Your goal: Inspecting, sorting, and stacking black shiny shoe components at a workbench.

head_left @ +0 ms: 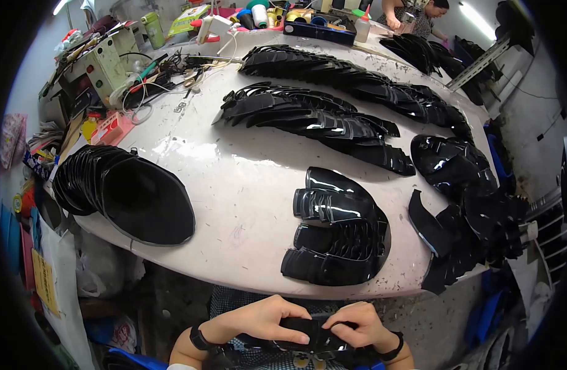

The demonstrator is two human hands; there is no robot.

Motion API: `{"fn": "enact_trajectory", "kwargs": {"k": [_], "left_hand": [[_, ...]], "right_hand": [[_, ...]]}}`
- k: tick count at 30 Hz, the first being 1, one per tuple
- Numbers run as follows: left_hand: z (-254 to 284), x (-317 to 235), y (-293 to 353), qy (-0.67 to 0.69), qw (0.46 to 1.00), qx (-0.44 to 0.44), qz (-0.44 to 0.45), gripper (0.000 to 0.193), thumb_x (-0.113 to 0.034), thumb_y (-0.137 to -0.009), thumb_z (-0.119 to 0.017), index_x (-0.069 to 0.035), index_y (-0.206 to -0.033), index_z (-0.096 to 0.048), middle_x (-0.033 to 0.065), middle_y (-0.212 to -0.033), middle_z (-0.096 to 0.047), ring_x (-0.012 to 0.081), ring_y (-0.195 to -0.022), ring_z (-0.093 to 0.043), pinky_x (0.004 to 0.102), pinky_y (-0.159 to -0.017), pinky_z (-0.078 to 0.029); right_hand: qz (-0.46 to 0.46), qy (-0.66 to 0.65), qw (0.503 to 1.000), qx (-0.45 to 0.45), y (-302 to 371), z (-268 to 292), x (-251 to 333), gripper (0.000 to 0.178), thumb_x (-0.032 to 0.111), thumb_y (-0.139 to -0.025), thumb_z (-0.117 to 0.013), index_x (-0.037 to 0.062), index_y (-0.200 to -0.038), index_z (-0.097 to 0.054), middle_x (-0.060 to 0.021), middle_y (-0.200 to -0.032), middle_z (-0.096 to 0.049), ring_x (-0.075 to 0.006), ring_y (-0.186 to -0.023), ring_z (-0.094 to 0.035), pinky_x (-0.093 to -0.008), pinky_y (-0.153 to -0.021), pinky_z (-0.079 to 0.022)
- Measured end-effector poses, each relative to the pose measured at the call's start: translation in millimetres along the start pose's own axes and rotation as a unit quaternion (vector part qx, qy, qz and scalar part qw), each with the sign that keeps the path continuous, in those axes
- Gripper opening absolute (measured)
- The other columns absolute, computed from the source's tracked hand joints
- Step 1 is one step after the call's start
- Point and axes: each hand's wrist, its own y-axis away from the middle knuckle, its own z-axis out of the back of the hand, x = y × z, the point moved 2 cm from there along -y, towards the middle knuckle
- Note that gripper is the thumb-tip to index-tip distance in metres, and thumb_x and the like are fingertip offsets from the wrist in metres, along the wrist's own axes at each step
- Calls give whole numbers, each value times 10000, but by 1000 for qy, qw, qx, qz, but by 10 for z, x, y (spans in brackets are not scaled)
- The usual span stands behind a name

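One black piece (323, 340) is pinched by the left hand (272, 318) and right hand (361, 323) near the counter (240, 231); even, gentle tension should prevent creasing.

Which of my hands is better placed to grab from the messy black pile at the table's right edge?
Probably your right hand: it's nearer that black pile. Your left hand is farther away, and both hold the dark piece.
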Motion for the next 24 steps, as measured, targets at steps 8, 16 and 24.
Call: {"fn": "enact_trajectory", "kwargs": {"k": [8, 16, 24], "left_hand": [[-15, 85, -117, -75, 997, 23, -2, 308, -258, -767, -644, -2, -932, -596, 60, -675, -602, 90, -565, -552, 221, -516, -436], [-23, 79, -130, -56, 998, 39, 11, 319, -270, -772, -636, -3, -942, -591, 64, -674, -605, 109, -569, -573, 231, -523, -450], [-31, 106, -143, -68, 997, 27, -17, 319, -279, -764, -641, -10, -929, -596, 78, -652, -597, 130, -568, -571, 256, -525, -443]], "right_hand": [[4, -8, 999, 51, 52, -73, -159, 443, 199, -730, -689, -4, -1047, -456, -116, -738, -611, -185, -625, -622, -246, -551, -465], [4, 1, 997, 82, 21, -102, -229, 486, 205, -736, -674, 2, -1089, -408, -103, -726, -628, -219, -643, -633, -258, -568, -477], [0, -5, 999, 49, 20, -146, -287, 482, 220, -740, -669, -2, -1079, -408, -73, -731, -627, -211, -702, -639, -268, -598, -486]]}}
